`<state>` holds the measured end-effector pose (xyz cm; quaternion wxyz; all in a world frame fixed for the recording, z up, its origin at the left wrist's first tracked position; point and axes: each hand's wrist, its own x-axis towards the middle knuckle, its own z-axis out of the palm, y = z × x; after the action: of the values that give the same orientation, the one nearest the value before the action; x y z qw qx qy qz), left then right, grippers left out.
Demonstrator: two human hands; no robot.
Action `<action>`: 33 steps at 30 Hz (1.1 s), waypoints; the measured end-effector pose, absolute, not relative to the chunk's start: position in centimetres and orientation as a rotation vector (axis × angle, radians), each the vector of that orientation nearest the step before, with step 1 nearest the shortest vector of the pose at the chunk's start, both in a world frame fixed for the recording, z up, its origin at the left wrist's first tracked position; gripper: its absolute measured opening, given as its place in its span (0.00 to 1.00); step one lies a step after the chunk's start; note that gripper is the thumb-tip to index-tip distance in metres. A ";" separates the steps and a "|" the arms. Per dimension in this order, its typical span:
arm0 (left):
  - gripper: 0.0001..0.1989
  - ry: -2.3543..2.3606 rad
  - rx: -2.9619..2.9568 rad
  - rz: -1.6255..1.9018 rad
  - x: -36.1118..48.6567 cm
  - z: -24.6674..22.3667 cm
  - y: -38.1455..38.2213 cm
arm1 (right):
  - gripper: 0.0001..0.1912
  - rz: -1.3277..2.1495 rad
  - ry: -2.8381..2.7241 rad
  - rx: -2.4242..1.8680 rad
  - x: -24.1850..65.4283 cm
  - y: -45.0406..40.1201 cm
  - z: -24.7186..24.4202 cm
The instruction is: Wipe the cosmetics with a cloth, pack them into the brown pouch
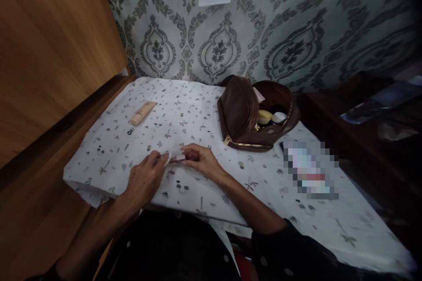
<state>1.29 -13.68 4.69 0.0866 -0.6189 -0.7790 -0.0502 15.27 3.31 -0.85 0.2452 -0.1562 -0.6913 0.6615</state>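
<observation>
Near the front edge of the cloth-covered table, my right hand (202, 161) pinches one end of a small pale tube (180, 157). My left hand (148, 175) is closed at the tube's other end, holding a thin white piece (169, 158) that looks like tissue or wrapping; its exact form is too small to tell. Both hands nearly meet over the cloth. Behind my left hand, a peach squeeze tube (143, 113) lies flat. A brown bag (239, 107) stands open behind and to the right of my right hand, with yellow and white items inside.
The patterned white cloth (198, 116) covers the table. A blurred-out flat object (310, 170) lies at the right. Wooden furniture (59, 44) borders the left side, and a patterned wall (217, 39) rises behind. Clear plastic packaging (379, 101) rests on a dark surface at the far right.
</observation>
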 end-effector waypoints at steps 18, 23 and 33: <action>0.16 -2.407 -1.907 -0.538 -1.0 2.9 -15.3 | 0.09 1.441 -2.168 -0.302 15.5 3.2 -0.2; 0.15 -2.479 -1.934 -1.110 -2.0 2.8 -14.6 | 0.11 1.446 -2.136 -0.374 15.4 3.3 -0.5; 0.13 -2.292 -1.791 -1.688 -1.0 3.8 -12.8 | 0.20 1.952 -1.742 -0.527 15.4 3.5 0.6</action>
<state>-1.01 -12.81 3.79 -0.1104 -0.5294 -0.6773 -0.4989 15.38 3.51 0.58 0.2340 -0.1919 -0.6347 0.7111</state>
